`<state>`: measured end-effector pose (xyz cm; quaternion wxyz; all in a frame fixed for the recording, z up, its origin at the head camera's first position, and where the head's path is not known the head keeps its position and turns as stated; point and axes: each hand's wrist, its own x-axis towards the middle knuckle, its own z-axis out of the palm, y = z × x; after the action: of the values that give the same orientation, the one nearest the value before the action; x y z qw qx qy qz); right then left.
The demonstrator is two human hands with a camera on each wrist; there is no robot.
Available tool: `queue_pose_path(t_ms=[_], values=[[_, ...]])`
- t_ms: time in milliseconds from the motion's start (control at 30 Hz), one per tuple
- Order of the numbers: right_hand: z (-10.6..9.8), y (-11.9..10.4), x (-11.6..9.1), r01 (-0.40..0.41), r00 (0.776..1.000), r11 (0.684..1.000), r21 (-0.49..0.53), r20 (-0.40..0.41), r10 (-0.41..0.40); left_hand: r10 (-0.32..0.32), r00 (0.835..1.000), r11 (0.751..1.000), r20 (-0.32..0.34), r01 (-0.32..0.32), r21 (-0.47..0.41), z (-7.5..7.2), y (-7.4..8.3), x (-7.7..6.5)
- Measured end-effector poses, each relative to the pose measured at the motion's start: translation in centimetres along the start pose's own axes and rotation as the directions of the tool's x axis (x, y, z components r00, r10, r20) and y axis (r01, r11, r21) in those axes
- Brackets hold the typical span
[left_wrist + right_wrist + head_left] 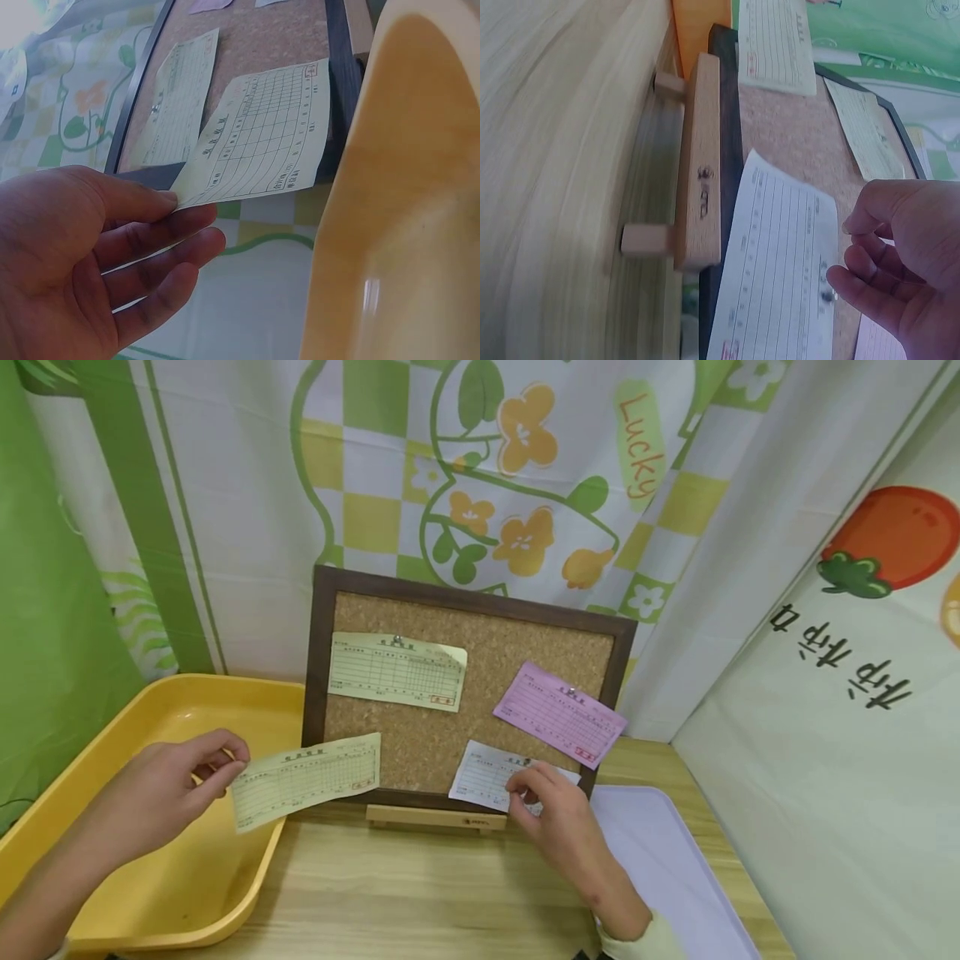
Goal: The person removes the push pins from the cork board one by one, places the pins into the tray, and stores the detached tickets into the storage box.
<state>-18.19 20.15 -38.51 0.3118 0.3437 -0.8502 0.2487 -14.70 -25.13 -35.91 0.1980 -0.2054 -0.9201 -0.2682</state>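
Note:
My left hand [161, 789] pinches the left end of a pale yellow-green printed slip [307, 781] between thumb and finger. That slip reaches over the lower left corner of a dark-framed cork board [420, 743]. My right hand [558, 814] is at a white slip [480, 774] low on the board, thumb and forefinger tips close together. A small pin [829, 296] sits on the white slip, near those fingers. Whether the right fingertips hold anything small, I cannot tell. Another yellow-green slip [397, 672] and a pink slip [558, 714] are pinned higher up.
The board leans on a small wooden stand [435, 817] on the wood-grain table [420, 893]. A yellow tray [225, 893] lies at the left, under my left hand. A pale purple tray [667, 843] is at the right. Patterned curtain [375, 535] hangs behind.

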Motion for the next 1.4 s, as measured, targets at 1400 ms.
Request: queue_pose_path(t_ms=[1400], values=[[-5.8, 4.7, -9.4, -0.308, 0.946, 0.908, -0.283, 0.006, 0.323, -0.214, 0.977, 0.963, -0.006, 0.212, 0.164, -1.4, -5.7, -3.7]])
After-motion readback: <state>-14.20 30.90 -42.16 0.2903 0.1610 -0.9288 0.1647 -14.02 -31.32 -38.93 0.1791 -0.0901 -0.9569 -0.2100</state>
